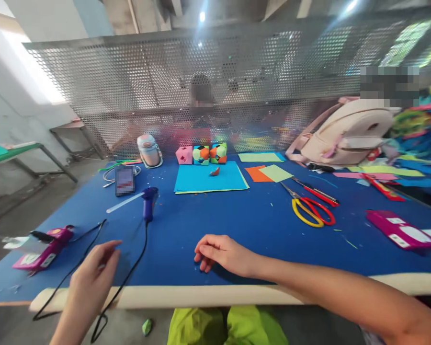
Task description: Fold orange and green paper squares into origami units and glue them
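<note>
"How do the fingers stand?"

"On the left hand point(90, 278), thumb and forefinger are apart, nothing between them; it sits between two runs of black cord point(134, 268). The right hand point(224, 254) curls its fingers loosely over the bench point(187, 215); whether thumb and forefinger meet, one can't tell."

"And the glue gun point(148, 206)?"

"On the bench, ahead of the left hand, a translucent glue stick point(125, 202) jutting leftward from its head."

"Any writing?"

"White patches on the magenta power strip point(53, 249) are too blurred to read; the phone point(125, 180) screen is pixelated."

"Containers?"

"A lidded tumbler point(148, 151) at the back, contents hidden. Beyond the scissors point(307, 206), a pale pink backpack point(352, 129), its inside hidden too."
</note>
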`<state>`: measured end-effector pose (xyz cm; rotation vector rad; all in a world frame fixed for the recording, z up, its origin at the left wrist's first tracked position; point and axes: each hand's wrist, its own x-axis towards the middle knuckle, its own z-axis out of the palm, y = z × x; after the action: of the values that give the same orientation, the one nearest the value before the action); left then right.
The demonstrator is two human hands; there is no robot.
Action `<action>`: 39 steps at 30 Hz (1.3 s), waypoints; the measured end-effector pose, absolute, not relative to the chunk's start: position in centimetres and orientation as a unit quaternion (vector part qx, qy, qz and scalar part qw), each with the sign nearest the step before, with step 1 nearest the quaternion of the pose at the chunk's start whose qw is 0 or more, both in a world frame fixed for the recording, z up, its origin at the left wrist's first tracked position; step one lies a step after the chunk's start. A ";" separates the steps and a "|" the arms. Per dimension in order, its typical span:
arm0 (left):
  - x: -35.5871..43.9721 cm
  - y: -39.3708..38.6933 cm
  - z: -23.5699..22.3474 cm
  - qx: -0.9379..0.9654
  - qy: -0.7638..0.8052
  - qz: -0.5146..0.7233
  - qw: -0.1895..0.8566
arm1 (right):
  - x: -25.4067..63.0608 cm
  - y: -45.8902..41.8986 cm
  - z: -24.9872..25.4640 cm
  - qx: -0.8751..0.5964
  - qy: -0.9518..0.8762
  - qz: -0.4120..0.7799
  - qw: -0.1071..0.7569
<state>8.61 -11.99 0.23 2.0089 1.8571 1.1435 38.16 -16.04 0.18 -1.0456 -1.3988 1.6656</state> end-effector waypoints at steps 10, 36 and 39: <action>22.1 -11.2 1.3 0.891 0.379 0.215 0.125 | 49.1 -11.3 1.8 -0.578 -0.729 0.260 0.260; 29.7 -3.0 -3.8 0.923 0.336 0.176 0.057 | 48.7 6.1 0.2 -0.669 -0.677 0.215 0.218; 29.6 -3.1 -3.7 0.933 0.318 0.165 0.026 | 50.6 4.8 0.4 -0.681 -0.686 0.149 0.206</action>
<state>29.59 -3.09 -3.74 2.8851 0.9821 0.5086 50.61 4.81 0.42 -1.8989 -1.9123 0.4140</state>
